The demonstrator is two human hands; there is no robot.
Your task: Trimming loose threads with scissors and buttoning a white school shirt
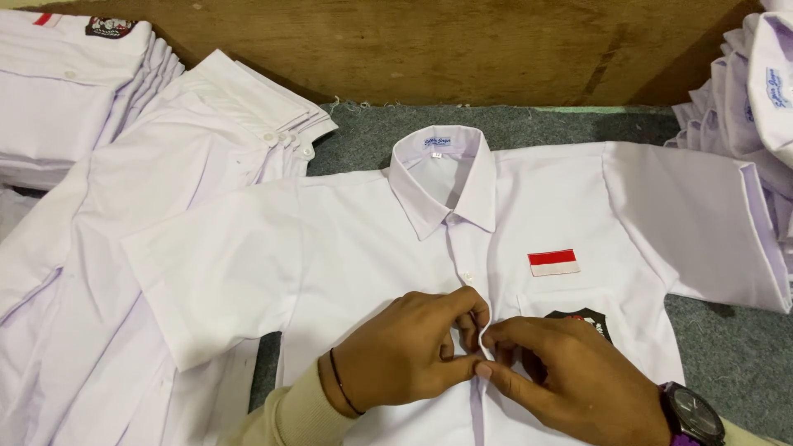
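A white short-sleeved shirt lies flat, front up, on a grey felt-covered surface. It has a red-and-white patch above the chest pocket and a black badge on the pocket. My left hand and my right hand meet at the shirt's front placket, below the second button. Both pinch the placket edges between thumb and fingers. The button under the fingers is hidden. My left wrist wears a thin black band, my right a dark watch.
Stacks of folded white shirts sit at the far left, with more unfolded shirts spread beside them. Another pile of white shirts is at the right edge. A brown wooden board stands behind.
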